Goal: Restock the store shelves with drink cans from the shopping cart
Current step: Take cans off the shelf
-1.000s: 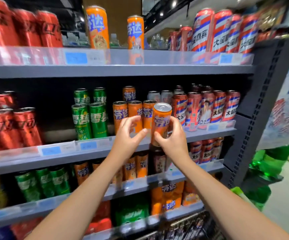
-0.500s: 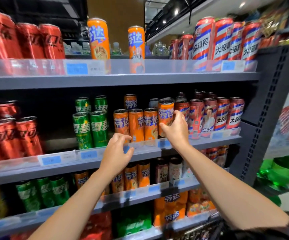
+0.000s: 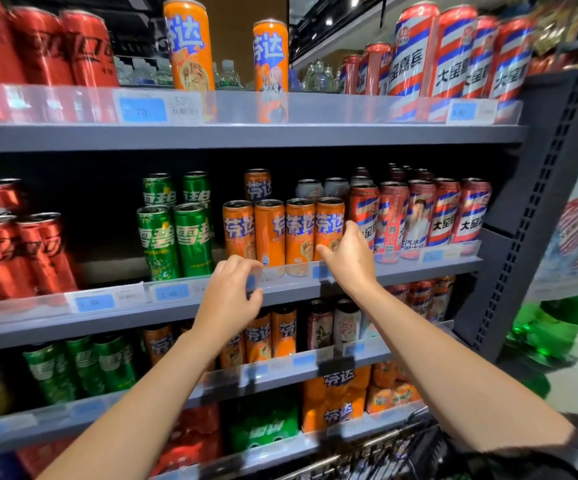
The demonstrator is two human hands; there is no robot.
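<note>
An orange drink can (image 3: 329, 220) stands upright at the right end of a row of orange cans (image 3: 269, 233) on the middle shelf (image 3: 436, 270). My right hand (image 3: 348, 259) is wrapped around its lower right side, thumb in front and fingers between it and the neighbouring striped can. My left hand (image 3: 230, 297) hovers in front of the shelf's clear price rail below the orange row, fingers loosely curled and holding nothing. The wire rim of the shopping cart (image 3: 367, 457) shows at the bottom edge; its contents are hidden.
Green cans (image 3: 176, 240) and red cans (image 3: 21, 254) fill the shelf to the left, with red-white-blue striped cans (image 3: 446, 213) to the right. Tall orange cans (image 3: 190, 46) stand on the top shelf. More cans and packs fill the lower shelves. A grey upright (image 3: 540, 202) ends the rack.
The orange can went from in front of the shelf, held in both hands, into the row's right end. My left hand let go and dropped to the shelf edge.
</note>
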